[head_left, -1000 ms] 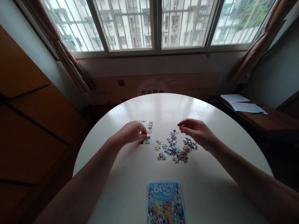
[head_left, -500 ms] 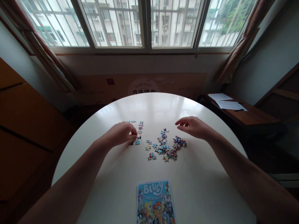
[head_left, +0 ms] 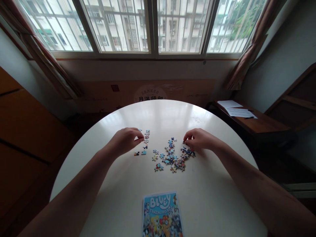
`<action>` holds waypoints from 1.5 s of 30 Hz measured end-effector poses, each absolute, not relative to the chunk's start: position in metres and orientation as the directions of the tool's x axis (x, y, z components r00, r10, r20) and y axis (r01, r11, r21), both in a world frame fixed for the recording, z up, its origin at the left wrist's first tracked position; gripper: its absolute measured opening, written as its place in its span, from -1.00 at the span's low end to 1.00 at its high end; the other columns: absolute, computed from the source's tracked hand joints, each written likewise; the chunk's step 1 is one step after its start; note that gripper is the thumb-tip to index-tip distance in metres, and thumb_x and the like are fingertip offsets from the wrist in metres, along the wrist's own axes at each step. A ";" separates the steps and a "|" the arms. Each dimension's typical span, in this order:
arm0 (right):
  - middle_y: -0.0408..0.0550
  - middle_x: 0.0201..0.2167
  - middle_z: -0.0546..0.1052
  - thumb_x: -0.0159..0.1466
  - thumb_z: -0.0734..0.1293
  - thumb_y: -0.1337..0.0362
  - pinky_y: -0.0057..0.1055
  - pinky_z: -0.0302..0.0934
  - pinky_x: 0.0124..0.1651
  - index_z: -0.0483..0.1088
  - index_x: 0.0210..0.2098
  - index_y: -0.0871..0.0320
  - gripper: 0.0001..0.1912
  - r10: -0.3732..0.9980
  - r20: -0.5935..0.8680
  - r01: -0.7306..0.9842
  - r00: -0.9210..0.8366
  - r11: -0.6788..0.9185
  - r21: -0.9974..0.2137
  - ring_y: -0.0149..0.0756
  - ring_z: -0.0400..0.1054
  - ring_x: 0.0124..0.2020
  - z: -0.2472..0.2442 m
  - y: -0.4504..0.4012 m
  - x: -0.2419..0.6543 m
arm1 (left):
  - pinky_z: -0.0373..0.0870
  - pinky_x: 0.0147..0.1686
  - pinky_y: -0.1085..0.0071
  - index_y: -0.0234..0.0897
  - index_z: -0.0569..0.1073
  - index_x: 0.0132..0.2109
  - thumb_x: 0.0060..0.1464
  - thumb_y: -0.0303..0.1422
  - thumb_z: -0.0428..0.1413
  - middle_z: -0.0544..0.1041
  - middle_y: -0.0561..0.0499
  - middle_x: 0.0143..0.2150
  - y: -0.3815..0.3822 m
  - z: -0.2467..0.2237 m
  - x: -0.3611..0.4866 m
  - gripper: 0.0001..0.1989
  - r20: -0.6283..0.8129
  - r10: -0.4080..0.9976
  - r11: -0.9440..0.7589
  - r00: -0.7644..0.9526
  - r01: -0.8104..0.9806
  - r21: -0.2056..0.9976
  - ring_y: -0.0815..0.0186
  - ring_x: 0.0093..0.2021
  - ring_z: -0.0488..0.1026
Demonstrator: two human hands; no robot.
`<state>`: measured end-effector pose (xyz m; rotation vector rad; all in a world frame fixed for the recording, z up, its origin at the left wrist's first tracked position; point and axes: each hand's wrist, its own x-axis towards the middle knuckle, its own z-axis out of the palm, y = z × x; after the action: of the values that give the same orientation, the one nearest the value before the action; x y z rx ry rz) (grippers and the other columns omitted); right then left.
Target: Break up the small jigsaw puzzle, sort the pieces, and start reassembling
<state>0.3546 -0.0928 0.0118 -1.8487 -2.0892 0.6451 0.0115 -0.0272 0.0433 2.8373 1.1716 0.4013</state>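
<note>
My left hand hovers beside a column of jigsaw pieces, its thumb and index fingertips slightly apart and nothing visible between them. Part of the puzzle's upper row is hidden behind this hand. Two lower pieces lie below the column. Over on the right, my right hand pinches a small dark puzzle piece between thumb and fingers. Just below it spreads a heap of loose jigsaw pieces, several of them overlapping.
A picture sheet lettered "Bluey" lies at the near edge of the round white table. A wooden side table with papers and pens stands to the right. Barred windows and a printed box are beyond.
My left hand has moved slightly up and away from the lower pieces, uncovering them. My right hand has come down and left to the heap and closed on a piece. The view has shifted a little.
</note>
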 end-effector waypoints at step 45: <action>-0.15 -0.47 0.51 0.07 0.56 0.09 -0.49 0.31 -0.48 0.40 -0.32 0.14 -0.63 0.951 0.262 0.076 -0.161 0.277 -0.958 -0.41 0.42 -0.46 0.017 -0.135 0.276 | 0.39 -0.42 0.45 -0.32 0.48 -0.33 -0.04 -0.34 0.32 0.50 0.06 -0.46 -0.085 0.053 0.065 -0.80 0.065 0.695 -0.251 0.716 0.157 0.955 0.41 -0.44 0.43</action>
<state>0.2759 -0.1354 0.0168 -0.9965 -1.5078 1.0592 0.0652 -0.0846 0.0526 1.7835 0.6738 0.5892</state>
